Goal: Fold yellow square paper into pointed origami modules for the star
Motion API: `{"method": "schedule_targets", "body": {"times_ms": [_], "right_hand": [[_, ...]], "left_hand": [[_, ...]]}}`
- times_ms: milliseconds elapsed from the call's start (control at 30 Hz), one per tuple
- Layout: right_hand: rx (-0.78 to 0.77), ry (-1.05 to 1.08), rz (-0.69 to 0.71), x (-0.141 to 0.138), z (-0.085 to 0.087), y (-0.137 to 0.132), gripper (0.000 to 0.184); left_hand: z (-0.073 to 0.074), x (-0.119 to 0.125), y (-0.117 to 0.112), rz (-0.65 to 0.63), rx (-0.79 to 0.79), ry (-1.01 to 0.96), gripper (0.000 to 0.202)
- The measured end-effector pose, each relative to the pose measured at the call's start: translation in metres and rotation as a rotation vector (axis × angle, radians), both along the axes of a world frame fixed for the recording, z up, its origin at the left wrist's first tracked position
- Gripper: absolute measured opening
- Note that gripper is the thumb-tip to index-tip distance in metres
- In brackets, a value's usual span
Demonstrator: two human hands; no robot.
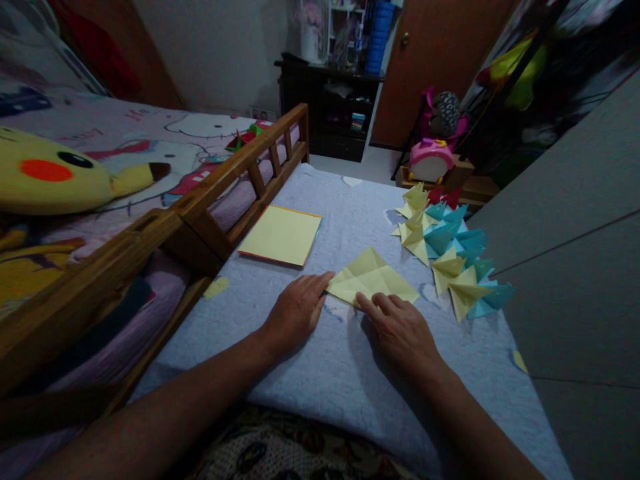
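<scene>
A yellow sheet of origami paper [373, 275], folded into a triangle with crease lines across it, lies on the cloth-covered surface. Its left corner is pinched by the fingers of my left hand [297, 310]. My right hand [403, 330] rests along the near folded edge, its index finger stretched out and touching the paper, the other fingers slightly bent beside it. To the left, beyond my left hand, lies a stack of square paper [283, 235], yellow on top with orange and blue edges showing. Folded yellow paper pieces [414, 230] and blue paper pieces [447, 230] stand at the right.
A wooden bed rail [240, 163] runs along the left, with a yellow plush toy [55, 177] behind it. On the right stands a pale cabinet panel [565, 267]. Red folded paper [444, 196] sits behind the blue pieces. A dark low cabinet [323, 110] is farther back.
</scene>
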State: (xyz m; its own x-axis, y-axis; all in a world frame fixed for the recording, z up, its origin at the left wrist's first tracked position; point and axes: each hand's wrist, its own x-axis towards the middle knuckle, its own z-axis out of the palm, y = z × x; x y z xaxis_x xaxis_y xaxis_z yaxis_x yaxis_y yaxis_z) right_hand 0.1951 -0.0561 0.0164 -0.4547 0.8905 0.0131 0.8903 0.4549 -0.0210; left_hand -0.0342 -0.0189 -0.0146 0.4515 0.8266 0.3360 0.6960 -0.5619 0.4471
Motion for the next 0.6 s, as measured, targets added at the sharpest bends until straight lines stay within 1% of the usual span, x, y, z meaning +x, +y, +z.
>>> {"method": "schedule_targets", "body": {"times_ms": [67, 133, 233, 433, 600], "right_hand": [[-0.052, -0.099, 0.010, -0.006, 0.008, -0.001, 0.050], [-0.088, -0.164, 0.009, -0.013, 0.015, -0.002, 0.055], [-0.114, -0.212, 0.006, -0.023, 0.021, 0.000, 0.054], [-0.113, -0.235, 0.014, -0.031, 0.022, 0.006, 0.049], [-0.128, -0.230, 0.013, -0.036, 0.025, 0.009, 0.054]], "left_hand": [[0.000, 0.002, 0.002, 0.021, -0.005, -0.012, 0.045], [-0.001, 0.003, 0.004, 0.039, -0.002, -0.019, 0.044], [-0.004, 0.004, 0.007, 0.057, 0.019, -0.020, 0.040], [-0.006, 0.008, 0.010, 0.053, 0.054, 0.085, 0.030], [-0.004, 0.009, 0.010, 0.061, 0.057, 0.103, 0.031]]}}
